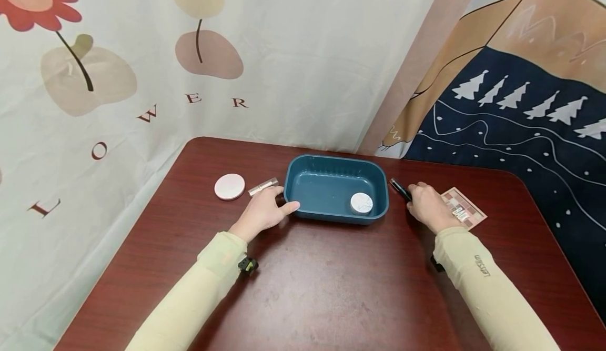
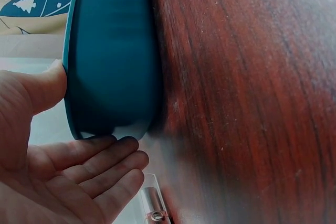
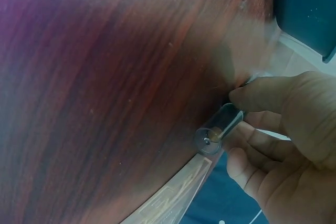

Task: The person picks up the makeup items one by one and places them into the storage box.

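A blue plastic bin (image 1: 317,188) stands toward the back of the table, with a round white marbled-lid container (image 1: 362,203) inside at its near right. My left hand (image 1: 264,209) is at the bin's left end, its thumb at the rim and its loosely extended fingers by the end wall. Right of the bin, my right hand (image 1: 428,206) pinches a slim dark cosmetic tube (image 1: 400,189) between thumb and fingers, low over the tabletop. The right wrist view shows the tube's clear round end (image 3: 209,140); the fingers hide its middle.
A clear-cased lipstick-like tube (image 1: 263,186) lies just beyond my left fingers, and a round pale pink compact (image 1: 229,187) sits farther left. Under my right wrist, partly covered, is an eyeshadow palette (image 1: 466,209). Printed curtains (image 1: 303,77) hang behind the dark red wooden table (image 1: 331,288).
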### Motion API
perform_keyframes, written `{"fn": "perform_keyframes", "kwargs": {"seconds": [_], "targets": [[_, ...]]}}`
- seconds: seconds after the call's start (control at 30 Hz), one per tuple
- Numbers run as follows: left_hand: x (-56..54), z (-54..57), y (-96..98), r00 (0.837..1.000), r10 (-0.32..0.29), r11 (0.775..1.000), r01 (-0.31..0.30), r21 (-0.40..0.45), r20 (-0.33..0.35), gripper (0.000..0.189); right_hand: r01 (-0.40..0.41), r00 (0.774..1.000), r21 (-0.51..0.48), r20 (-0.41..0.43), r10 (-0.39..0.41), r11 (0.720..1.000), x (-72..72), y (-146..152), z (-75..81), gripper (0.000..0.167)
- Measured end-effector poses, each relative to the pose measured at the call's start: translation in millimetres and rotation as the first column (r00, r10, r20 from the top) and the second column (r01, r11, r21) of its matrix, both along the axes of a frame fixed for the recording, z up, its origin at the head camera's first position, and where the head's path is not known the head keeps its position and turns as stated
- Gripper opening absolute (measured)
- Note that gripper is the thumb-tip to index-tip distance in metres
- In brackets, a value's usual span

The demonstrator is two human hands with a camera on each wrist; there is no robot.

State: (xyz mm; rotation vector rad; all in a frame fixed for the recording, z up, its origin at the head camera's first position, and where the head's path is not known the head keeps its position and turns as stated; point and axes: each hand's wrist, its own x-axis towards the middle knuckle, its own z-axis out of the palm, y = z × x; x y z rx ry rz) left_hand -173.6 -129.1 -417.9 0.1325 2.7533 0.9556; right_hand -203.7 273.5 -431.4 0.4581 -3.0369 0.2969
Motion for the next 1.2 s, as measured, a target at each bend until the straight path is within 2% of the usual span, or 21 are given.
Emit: {"fn": "perform_keyframes", "kwargs": {"seconds": [0.47, 0.93, 1.2], "targets": [[2.2, 1.5, 0.4, 1.0, 0.006, 1.0, -0.006, 0.007, 0.01, 0.075, 0.02, 0.999, -0.031, 0.039, -0.019, 0.999, -0.6, -2, 0.2, 0.008], [3.0, 2.4, 1.1, 1.0, 0.004, 1.0, -0.004, 0.002, 0.004, 0.076, 0.027, 0.999, -0.055, 0.029, -0.026, 0.998, 3.0, -5, 11.3, 0.013], [2.1, 1.3, 0.9, 1.0, 0.002, 1.0, -0.002, 0.009, -0.01, 0.074, 0.021, 1.0, -0.087, 0.006, -0.021, 0.996, 5.7, -7, 19.8, 0.021]]}}
